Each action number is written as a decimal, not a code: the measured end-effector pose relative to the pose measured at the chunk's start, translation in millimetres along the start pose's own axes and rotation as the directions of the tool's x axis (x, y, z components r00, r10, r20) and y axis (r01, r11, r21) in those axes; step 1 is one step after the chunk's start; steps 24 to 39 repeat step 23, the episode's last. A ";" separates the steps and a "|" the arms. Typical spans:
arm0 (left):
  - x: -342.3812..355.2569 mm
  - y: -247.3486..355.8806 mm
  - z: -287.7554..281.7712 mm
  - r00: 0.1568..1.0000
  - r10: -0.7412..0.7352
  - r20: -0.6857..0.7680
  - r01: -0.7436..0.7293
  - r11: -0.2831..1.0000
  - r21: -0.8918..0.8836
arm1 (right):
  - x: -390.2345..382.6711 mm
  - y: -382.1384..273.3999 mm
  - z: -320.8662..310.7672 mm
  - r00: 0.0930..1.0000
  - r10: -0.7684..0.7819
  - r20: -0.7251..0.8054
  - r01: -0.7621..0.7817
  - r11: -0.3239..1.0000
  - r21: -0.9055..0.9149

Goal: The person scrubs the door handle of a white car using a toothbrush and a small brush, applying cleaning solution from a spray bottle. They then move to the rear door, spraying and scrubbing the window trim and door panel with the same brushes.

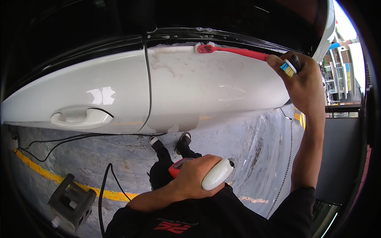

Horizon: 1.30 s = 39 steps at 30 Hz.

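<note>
My right hand (303, 79) is closed around a red toothbrush (242, 52), which stretches left along the top of the white car door (214, 87). Its head lies in white foam at the dark window trim (178, 36). Tucked in the same hand is a second toothbrush (288, 68) with blue, yellow and white bristles. Close to my body, my left hand (196, 174) grips what looks like a spray bottle (217, 174), with a rounded white head and a red part (178, 166) below. Its trigger and most of its body are hidden by my hand.
A white door handle (81, 118) is at left, past the door seam. Black cables (71, 137) lie on the grey floor, which has a yellow line (115, 195). A dark plastic stool-like block (71, 202) stands at lower left. Wet streaks mark the door panel.
</note>
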State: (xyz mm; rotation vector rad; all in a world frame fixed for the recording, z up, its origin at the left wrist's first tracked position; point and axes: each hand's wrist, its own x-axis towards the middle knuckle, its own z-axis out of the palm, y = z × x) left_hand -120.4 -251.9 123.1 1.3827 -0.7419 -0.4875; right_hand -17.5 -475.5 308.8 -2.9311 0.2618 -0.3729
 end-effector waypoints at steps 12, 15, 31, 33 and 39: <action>0.3 -0.2 0.1 0.999 0.028 -0.043 -0.026 0.999 0.047 | -8.9 -33.3 20.8 0.997 0.015 0.069 -0.009 0.997 -0.078; -4.2 2.5 -4.8 0.999 0.009 -0.037 -0.008 0.999 0.038 | -12.3 -6.2 5.9 0.993 0.098 0.061 -0.099 0.995 0.002; -4.8 4.7 -0.5 0.999 -0.004 -0.033 0.005 0.999 0.054 | -33.0 -32.5 13.3 0.996 -0.053 -0.074 0.048 0.997 -0.066; -4.8 4.7 -0.5 0.999 -0.004 -0.033 0.005 0.999 0.054 | -33.0 -32.5 13.3 0.996 -0.053 -0.074 0.048 0.997 -0.066; -4.8 4.7 -0.5 0.999 -0.004 -0.033 0.005 0.999 0.054 | -33.0 -32.5 13.3 0.996 -0.053 -0.074 0.048 0.997 -0.066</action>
